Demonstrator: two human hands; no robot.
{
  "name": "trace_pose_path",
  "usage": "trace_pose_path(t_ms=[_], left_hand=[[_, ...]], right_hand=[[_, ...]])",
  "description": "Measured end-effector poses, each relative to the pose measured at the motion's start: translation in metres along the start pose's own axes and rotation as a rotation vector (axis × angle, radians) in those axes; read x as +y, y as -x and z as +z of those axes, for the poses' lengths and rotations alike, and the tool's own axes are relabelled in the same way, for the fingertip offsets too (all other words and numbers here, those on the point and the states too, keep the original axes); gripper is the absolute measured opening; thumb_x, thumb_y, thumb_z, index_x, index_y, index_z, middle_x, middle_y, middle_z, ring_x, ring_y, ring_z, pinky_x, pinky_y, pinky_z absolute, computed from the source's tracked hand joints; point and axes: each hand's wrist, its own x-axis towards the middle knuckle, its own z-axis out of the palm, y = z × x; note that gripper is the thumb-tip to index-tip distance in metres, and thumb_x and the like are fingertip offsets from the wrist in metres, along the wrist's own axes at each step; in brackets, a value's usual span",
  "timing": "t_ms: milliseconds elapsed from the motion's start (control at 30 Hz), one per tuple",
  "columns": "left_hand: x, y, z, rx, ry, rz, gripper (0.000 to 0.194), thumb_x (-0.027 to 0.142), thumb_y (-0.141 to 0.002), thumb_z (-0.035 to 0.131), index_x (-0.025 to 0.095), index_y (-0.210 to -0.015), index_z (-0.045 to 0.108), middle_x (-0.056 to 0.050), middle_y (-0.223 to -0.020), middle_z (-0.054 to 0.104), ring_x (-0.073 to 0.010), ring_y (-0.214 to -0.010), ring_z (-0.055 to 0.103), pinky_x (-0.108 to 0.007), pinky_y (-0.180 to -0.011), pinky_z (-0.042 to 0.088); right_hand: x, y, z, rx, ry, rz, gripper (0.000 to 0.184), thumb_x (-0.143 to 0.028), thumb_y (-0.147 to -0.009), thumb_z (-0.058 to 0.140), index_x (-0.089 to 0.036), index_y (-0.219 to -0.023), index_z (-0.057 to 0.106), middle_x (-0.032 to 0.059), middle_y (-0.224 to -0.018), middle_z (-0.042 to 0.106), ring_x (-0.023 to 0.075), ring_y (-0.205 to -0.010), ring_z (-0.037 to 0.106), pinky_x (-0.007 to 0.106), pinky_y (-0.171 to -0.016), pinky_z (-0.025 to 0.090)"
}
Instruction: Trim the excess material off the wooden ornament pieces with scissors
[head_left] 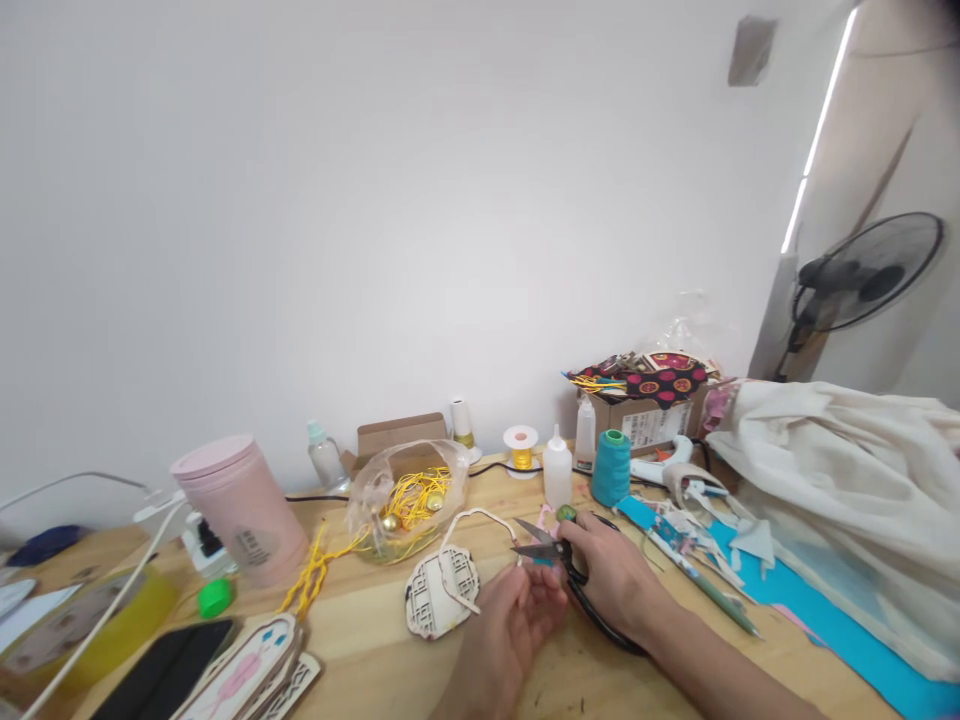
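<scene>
My right hand (607, 565) grips black-handled scissors (541, 549), whose blades are spread and point left. Just below the blades, my left hand (519, 612) has its thumb and fingers pinched together on a white cord (480, 513). The cord's end pokes up from the fingertips near the lower blade; whether the blade touches it, I cannot tell. From there the cord loops back to a flat wooden cut-out plaque (444, 592) with lattice patterns, lying left of my left hand. A small green round object (565, 513) is partly hidden behind my right hand.
Behind my hands stand a squeeze bottle (557, 470), a teal thread cone (611, 470) and a yellow spool (521, 452). To the left are a plastic bag (409, 490) of yellow cords and a pink canister (244, 510). Blue sheet (862, 640) and cream cloth (847, 470) lie right.
</scene>
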Motion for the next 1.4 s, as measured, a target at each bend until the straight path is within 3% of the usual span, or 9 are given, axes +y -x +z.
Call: trace_pose_path(t_ms=[367,500,633,867,967,1100,1167,1267,1400], left_hand=[[-0.002,0.002,0.005,0.119,-0.057,0.038,0.018,0.033,-0.061,0.066,0.015,-0.058,0.065,-0.002,-0.063,0.061,-0.0155,-0.064,0.054,-0.028,-0.068,0.041],[-0.024,0.002,0.008,-0.027,-0.115,0.0,0.02,0.034,-0.057,0.07,0.018,-0.048,0.063,-0.002,-0.049,0.057,-0.0158,-0.053,0.051,-0.029,-0.061,0.039],[-0.041,0.01,0.02,-0.113,-0.07,-0.072,0.028,0.041,-0.057,0.069,0.014,-0.052,0.066,-0.006,-0.052,0.058,-0.017,-0.052,0.051,-0.033,-0.062,0.039],[-0.017,0.017,0.016,-0.035,0.025,-0.054,0.029,0.038,-0.058,0.068,0.011,-0.049,0.064,-0.002,-0.05,0.057,-0.0126,-0.049,0.051,-0.029,-0.061,0.039],[-0.008,0.013,0.01,-0.04,-0.084,-0.082,0.032,0.039,-0.061,0.063,0.013,-0.044,0.057,-0.002,-0.044,0.054,-0.0121,-0.044,0.048,-0.028,-0.057,0.038],[-0.001,0.005,0.006,-0.098,-0.272,-0.085,0.037,0.034,-0.065,0.052,0.019,-0.034,0.038,-0.001,-0.034,0.047,-0.0103,-0.039,0.041,-0.024,-0.048,0.031],[0.0,0.001,0.005,-0.15,-0.287,-0.148,0.037,0.034,-0.065,0.049,0.021,-0.034,0.035,0.001,-0.031,0.042,-0.0088,-0.035,0.035,-0.023,-0.043,0.027],[-0.003,-0.004,-0.001,-0.244,-0.269,-0.217,0.033,0.037,-0.064,0.052,0.019,-0.038,0.04,0.001,-0.034,0.044,-0.0084,-0.034,0.036,-0.022,-0.039,0.023],[-0.01,-0.008,-0.009,-0.3,-0.274,-0.144,0.028,0.04,-0.06,0.064,0.015,-0.057,0.051,0.001,-0.044,0.051,-0.0082,-0.039,0.041,-0.02,-0.039,0.024]], right_hand=[[-0.003,-0.001,-0.002,-0.009,0.039,0.01,0.017,-0.018,-0.069,0.05,-0.023,-0.084,0.056,0.0018,-0.083,0.054,0.0148,-0.075,0.051,0.022,-0.061,0.033],[0.001,-0.003,-0.004,0.02,0.039,0.061,0.019,-0.023,-0.069,0.053,-0.022,-0.087,0.057,0.003,-0.083,0.055,0.0165,-0.076,0.052,0.023,-0.061,0.032],[0.004,-0.004,-0.005,0.053,0.023,0.087,0.021,-0.029,-0.069,0.054,-0.023,-0.089,0.058,0.0037,-0.084,0.056,0.0183,-0.076,0.053,0.024,-0.061,0.032],[0.01,-0.004,-0.004,0.116,-0.079,0.062,0.023,-0.017,-0.069,0.049,-0.021,-0.089,0.059,0.0029,-0.08,0.057,0.017,-0.075,0.053,0.024,-0.062,0.035],[0.005,-0.005,-0.007,0.136,-0.292,0.028,0.022,-0.021,-0.075,0.044,-0.02,-0.092,0.057,0.0007,-0.074,0.058,0.0142,-0.068,0.053,0.023,-0.06,0.037],[-0.013,-0.003,-0.013,0.076,-0.993,0.054,0.037,-0.039,-0.075,0.049,-0.015,-0.103,0.051,-0.001,-0.067,0.056,0.0122,-0.056,0.05,0.023,-0.051,0.037],[-0.018,-0.001,-0.013,0.014,-1.183,0.091,0.04,-0.04,-0.069,0.057,-0.016,-0.1,0.051,-0.0034,-0.061,0.054,0.0109,-0.052,0.049,0.022,-0.048,0.035],[-0.018,0.0,-0.012,0.003,-1.268,0.144,0.04,-0.032,-0.061,0.066,-0.017,-0.095,0.053,-0.0072,-0.054,0.049,0.0095,-0.048,0.047,0.021,-0.046,0.032],[-0.014,-0.001,-0.012,0.068,-1.286,0.286,0.04,-0.029,-0.06,0.065,-0.015,-0.095,0.051,-0.0075,-0.052,0.049,0.0087,-0.045,0.043,0.02,-0.043,0.03]])
